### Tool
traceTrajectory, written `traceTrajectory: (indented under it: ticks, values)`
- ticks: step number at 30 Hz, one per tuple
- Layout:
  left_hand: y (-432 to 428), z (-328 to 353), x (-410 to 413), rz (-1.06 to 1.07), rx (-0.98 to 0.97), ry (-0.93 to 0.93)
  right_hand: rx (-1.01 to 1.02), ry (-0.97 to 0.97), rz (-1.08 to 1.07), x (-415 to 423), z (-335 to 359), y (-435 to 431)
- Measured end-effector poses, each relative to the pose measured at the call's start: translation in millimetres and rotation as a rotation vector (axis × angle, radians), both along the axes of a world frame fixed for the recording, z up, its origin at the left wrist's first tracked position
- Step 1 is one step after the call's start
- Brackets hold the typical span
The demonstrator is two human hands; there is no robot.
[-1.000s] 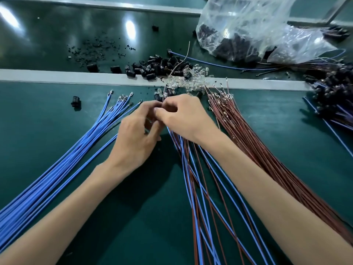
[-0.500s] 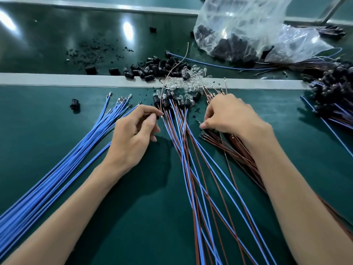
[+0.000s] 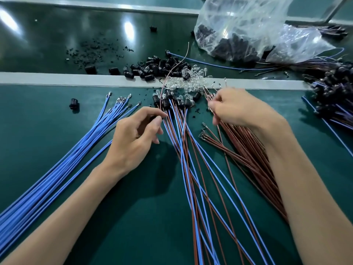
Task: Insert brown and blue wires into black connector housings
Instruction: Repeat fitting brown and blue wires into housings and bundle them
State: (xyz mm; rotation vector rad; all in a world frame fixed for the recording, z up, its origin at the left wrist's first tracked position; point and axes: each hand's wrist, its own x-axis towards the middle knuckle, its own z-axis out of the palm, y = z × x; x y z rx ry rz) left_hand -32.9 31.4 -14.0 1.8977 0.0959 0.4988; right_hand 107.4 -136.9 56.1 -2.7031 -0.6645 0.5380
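On the green tabletop (image 3: 133, 217) the left hand (image 3: 137, 136) hovers near the centre with its grip clenched in a pinch. Thumb and forefinger meet on a small black housing (image 3: 152, 118) at the hand's 1 o'clock edge. The housing is just beside the finished pairs (image 3: 188, 150), a fan of blue and brown leads running from 12 to 6 o'clock with black caps at the top. The loose blue wires (image 3: 76, 150) lie at the left hand's 9 o'clock, apart from its grip, their metal tips pointing toward 1 o'clock. The right hand (image 3: 240, 111) sits at 2 o'clock of the left. Its grip is curled down onto the tips of the brown wires (image 3: 248, 155), which stream off toward 5 o'clock under the forearm. The fingertips touch those tips, but I cannot tell whether a single wire is pinched out. At 12 o'clock, past both hands, lie a heap of loose housings (image 3: 156, 68), some clear bulbs (image 3: 191, 81) and a plastic bag (image 3: 238, 25).
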Motion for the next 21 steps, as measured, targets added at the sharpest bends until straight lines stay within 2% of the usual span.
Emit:
traceTrajectory:
  ticks: [3, 5, 7, 9, 11, 13, 15, 16, 19, 21]
  values:
    - [-1.9, 4.1, -1.2, -0.025, -0.135, -0.056, 0.698, 0.257, -0.099, -16.5, 17.1, 10.2]
    - [-3.8, 7.3, -1.5, -0.077, -0.289, -0.053, 1.074, 0.466, -0.117, -28.8, 18.9, 21.9]
    - [-6.8, 8.8, -2.2, -0.16, -0.391, -0.02, 1.325, 0.658, -0.195, -39.4, 13.8, 34.3]
    - [-10.9, 8.9, -2.9, -0.226, -0.404, 0.034, 1.531, 0.846, -0.307, -45.7, 6.6, 44.3]
    - [-13.5, 8.2, -2.7, -0.249, -0.365, 0.071, 1.67, 0.893, -0.374, -48.3, 0.4, 49.5]
    - [-13.2, 7.0, -2.6, -0.25, -0.371, 0.07, 1.724, 0.818, -0.404, -46.4, -5.1, 50.7]
    - [-11.1, 6.5, -1.2, -0.199, -0.432, 0.048, 1.672, 0.787, -0.382, -42.4, -8.5, 48.4]
    - [-10.0, 6.1, 0.4, -0.155, -0.454, 0.034, 1.568, 0.771, -0.325, -40.9, -9.3, 46.7]
    - [-10.0, 3.4, 3.3, -0.061, -0.442, 0.02, 1.09, 0.655, -0.077, -46.2, -18.5, 46.1]
    - [-10.2, 1.9, 2.9, -0.056, -0.391, 0.014, 0.957, 0.609, 0.021, -55.0, -24.3, 51.3]
